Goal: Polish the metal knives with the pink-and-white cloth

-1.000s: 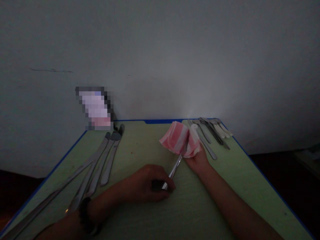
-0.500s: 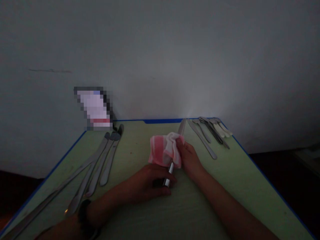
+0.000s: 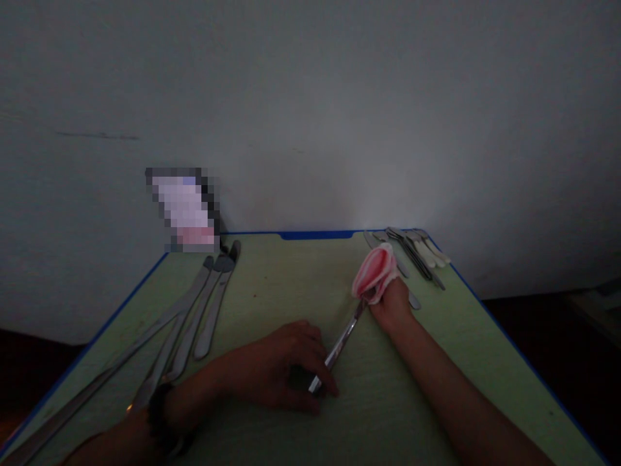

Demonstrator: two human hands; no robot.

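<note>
A shiny metal table knife (image 3: 342,340) slants above the middle of the table, its upper part inside a pink-and-white striped cloth (image 3: 373,275). My left hand (image 3: 291,366) has its fingers curled loosely round the lower end of the knife's handle. Farther up, my right hand (image 3: 394,304) grips the cloth, folded over the knife's far end, so the blade is hidden. Just behind the cloth, the end of another knife (image 3: 414,300) shows on the table.
Several long pieces of cutlery (image 3: 182,349) lie along the left side of the green table (image 3: 291,278). More cutlery (image 3: 412,255), some with white handles, sits at the back right. A phone-like screen (image 3: 182,207), blurred out, leans against the wall (image 3: 310,129).
The right hand and cloth have moved right, and the cloth now bunches over the blade. The knife has tilted, its handle end shifting toward me and left.
</note>
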